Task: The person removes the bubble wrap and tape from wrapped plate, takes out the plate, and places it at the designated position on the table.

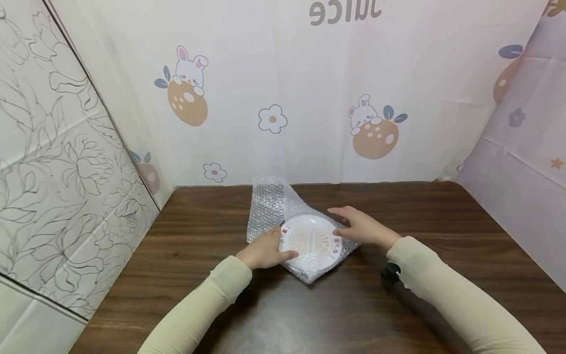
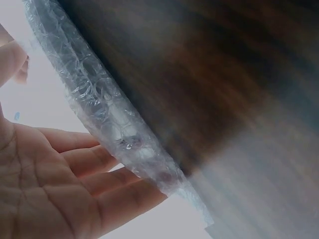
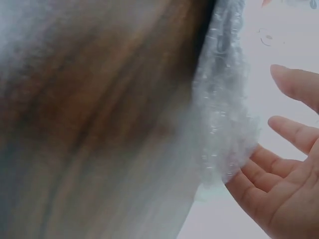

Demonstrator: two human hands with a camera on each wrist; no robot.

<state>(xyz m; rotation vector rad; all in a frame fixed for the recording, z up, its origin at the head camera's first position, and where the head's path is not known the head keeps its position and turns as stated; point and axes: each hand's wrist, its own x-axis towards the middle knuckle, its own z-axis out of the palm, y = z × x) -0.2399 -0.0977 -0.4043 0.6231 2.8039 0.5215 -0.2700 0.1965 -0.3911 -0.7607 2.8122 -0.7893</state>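
Note:
A round white plate [image 1: 311, 241] with red marks near its rim and a pale centre pattern lies on the table under clear bubble wrap [image 1: 267, 206]. One flap of the wrap spreads toward the back left. At the plate's left edge is my left hand [image 1: 265, 250], its thumb over the top. In the left wrist view its fairly straight fingers touch the wrap's edge [image 2: 104, 99], tips hidden. My right hand [image 1: 362, 227] lies at the right side, thumb and forefinger spread; other fingertips meet the wrap [image 3: 222, 114] in the right wrist view.
The dark wood-grain table [image 1: 199, 216] reaches back to a white curtain [image 1: 309, 147] printed with rabbits, fruit and flowers. A flower-patterned panel [image 1: 66, 172] stands along the left side. Another curtain [image 1: 522, 162] hangs at the right.

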